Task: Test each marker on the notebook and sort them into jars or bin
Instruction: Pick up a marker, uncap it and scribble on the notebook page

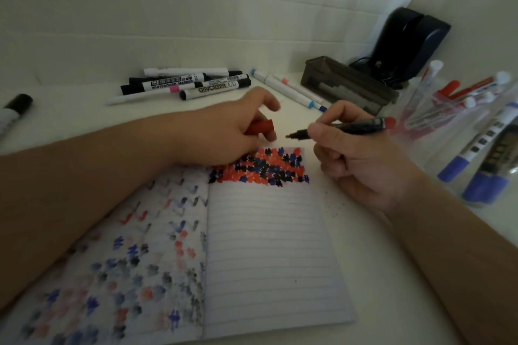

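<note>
An open lined notebook [266, 246] lies on the white table, its right page topped with red, black and blue test marks. My right hand [356, 154] grips an uncapped marker [361, 126] with a dark barrel and red end, tip pointing left just above the page's top edge. My left hand [224, 131] rests at the notebook's top and holds the red cap [260, 127] in its fingers. Clear jars at the right hold red markers [448, 98] and blue markers [476, 165].
A pile of black whiteboard markers [190, 82] lies at the back, with thin coloured pens [291, 91] beside it. A dark bin [347, 82] stands at the back right before a black device [409, 42]. Another black marker [14, 112] lies far left.
</note>
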